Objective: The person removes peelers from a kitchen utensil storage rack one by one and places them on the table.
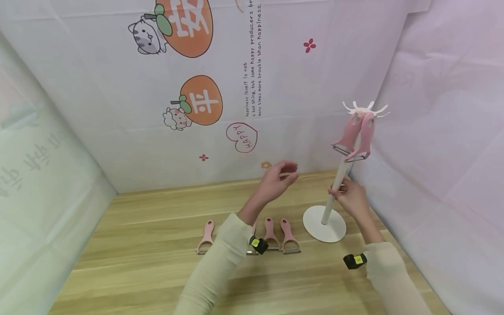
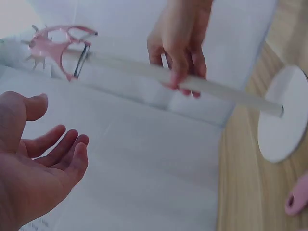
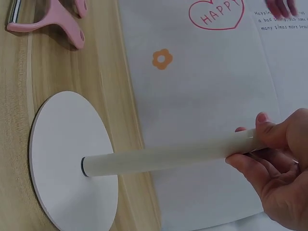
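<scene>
A white hook stand rises from a round base at the right of the table. My right hand holds its pole partway up, fingers and thumb around it in the right wrist view. Two pink peelers, one on the left and one on the right, hang from the hooks at the top. To the left of the pole my left hand is in the air, fingers loosely bent and apart from the stand. Nothing lies in its palm in the left wrist view.
Several pink peelers, such as the rightmost one, lie in a row on the wooden table; my left forearm partly covers one. A printed cloth stands behind, with pale cloth walls at both sides.
</scene>
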A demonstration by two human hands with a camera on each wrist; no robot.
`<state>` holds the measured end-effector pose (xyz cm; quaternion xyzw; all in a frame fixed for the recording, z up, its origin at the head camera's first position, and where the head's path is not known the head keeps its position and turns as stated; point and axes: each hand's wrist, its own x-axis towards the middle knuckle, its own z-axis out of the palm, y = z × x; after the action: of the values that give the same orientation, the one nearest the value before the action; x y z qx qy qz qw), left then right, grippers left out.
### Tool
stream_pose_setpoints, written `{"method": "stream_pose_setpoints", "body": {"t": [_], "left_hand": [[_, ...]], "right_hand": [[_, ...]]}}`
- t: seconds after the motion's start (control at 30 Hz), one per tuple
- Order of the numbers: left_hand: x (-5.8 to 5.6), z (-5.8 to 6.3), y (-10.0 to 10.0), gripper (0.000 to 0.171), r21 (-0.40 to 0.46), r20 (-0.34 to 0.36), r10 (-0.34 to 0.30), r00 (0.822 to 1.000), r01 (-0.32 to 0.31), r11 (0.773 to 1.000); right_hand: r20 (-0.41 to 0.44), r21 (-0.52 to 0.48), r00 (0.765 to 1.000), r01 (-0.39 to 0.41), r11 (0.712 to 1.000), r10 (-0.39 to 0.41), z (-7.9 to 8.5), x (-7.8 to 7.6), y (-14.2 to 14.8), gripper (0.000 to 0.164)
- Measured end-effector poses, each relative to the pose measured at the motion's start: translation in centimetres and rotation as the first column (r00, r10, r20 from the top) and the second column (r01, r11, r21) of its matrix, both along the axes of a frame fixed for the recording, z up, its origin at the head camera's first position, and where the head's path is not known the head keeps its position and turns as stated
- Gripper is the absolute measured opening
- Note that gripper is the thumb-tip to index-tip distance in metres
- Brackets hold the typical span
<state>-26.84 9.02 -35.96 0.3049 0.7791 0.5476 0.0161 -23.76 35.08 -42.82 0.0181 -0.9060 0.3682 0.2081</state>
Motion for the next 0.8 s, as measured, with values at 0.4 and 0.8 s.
{"method": "stream_pose_setpoints", "body": {"t": [0.4, 0.8], "left_hand": [[-0.3, 4.9, 7.0, 0.045, 0.074, -0.062, -0.029, 0.998, 0.034, 0.997], [-0.7, 8.0, 11.0, 0.035, 0.014, -0.151, -0.027, 0.988, 0.029, 0.999]], "right_hand": [[-0.017, 0.022, 1.000, 0.001, 1.000, 0.000, 0.5, 0.4, -0.5, 0.011], [-0.025, 0.020, 1.000, 0.005, 1.000, -0.005, 0.4, 0.5, -0.5, 0.011]]}}
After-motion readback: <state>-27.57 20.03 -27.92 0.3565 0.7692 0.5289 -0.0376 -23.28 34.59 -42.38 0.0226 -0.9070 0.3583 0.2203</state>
